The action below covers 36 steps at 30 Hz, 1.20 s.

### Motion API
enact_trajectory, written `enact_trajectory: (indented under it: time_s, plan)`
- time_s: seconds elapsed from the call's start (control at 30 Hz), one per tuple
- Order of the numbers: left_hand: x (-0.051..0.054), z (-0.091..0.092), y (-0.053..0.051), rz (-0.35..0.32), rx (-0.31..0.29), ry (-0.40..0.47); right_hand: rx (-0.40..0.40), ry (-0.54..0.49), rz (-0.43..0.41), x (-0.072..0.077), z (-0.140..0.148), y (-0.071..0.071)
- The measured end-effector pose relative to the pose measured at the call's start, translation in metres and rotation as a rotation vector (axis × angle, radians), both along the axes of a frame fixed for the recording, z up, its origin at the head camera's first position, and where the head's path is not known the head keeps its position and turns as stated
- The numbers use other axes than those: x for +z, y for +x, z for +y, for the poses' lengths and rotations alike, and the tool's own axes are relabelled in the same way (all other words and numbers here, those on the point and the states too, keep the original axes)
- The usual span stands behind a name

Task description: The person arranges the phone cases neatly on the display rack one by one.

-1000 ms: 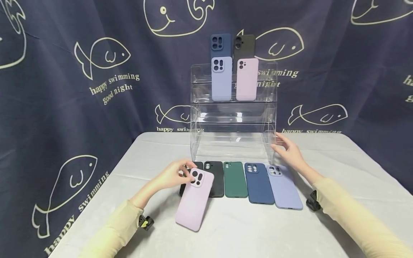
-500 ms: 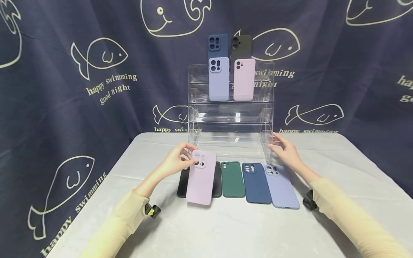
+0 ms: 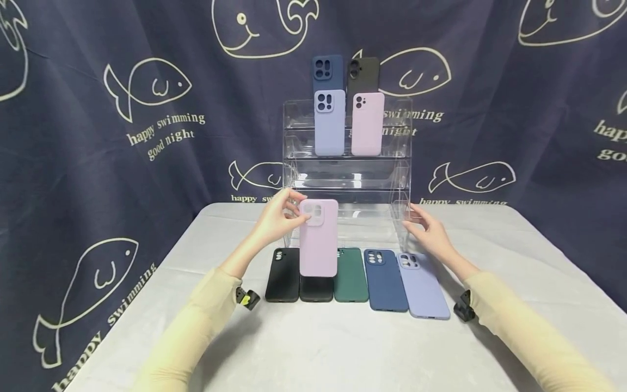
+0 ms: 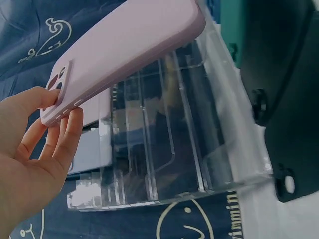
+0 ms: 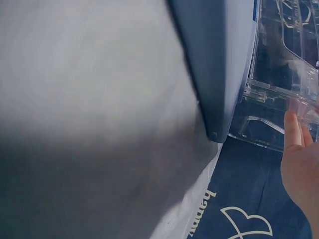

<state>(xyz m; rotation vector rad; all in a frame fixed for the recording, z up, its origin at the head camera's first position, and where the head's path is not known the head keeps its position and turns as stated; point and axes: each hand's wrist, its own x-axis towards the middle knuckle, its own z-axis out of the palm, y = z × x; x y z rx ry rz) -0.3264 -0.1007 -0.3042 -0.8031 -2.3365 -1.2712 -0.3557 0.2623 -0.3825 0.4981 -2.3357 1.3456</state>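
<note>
My left hand [image 3: 277, 219] pinches a light purple phone case [image 3: 319, 245] by its camera end, thumb at the cutout and fingers along the side edge. The case hangs upright before the lower tiers of a clear stepped display stand [image 3: 345, 177]; I cannot tell whether they touch. Up close, the left wrist view shows the held phone case [image 4: 129, 42] tilted above the clear tiers. At the stand's right side, my right hand [image 3: 431, 233] holds the side wall between thumb and fingers. Its fingertips [image 5: 291, 122] lie against the clear plastic in the right wrist view.
Phone cases lie in a row before the stand: two black ones [image 3: 282, 275] [image 3: 315, 291], a green one [image 3: 351, 277], a dark blue one [image 3: 387, 283] and a periwinkle one [image 3: 425, 288]. Several others stand on the upper tiers, including a pink case [image 3: 367, 128].
My left hand has lifted the light purple case up and to the right, from low over the black cases to before the lower tiers. The right hand has stayed at the stand's side.
</note>
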Motion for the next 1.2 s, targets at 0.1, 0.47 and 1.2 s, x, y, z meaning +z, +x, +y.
enact_trajectory:
  time_s: [0.1,0.47,1.2]
  plan:
    - [0.009,0.007,-0.008,0.028,0.021,0.006,0.007,0.005,-0.01,-0.002,0.002,-0.002]
    - [0.035,0.029,-0.033,0.13,0.103,0.086,0.025,0.057,-0.019,-0.018,0.014,-0.02]
    - [0.077,0.065,-0.085,0.215,0.192,0.132,0.083,0.005,-0.02,-0.001,0.001,0.002]
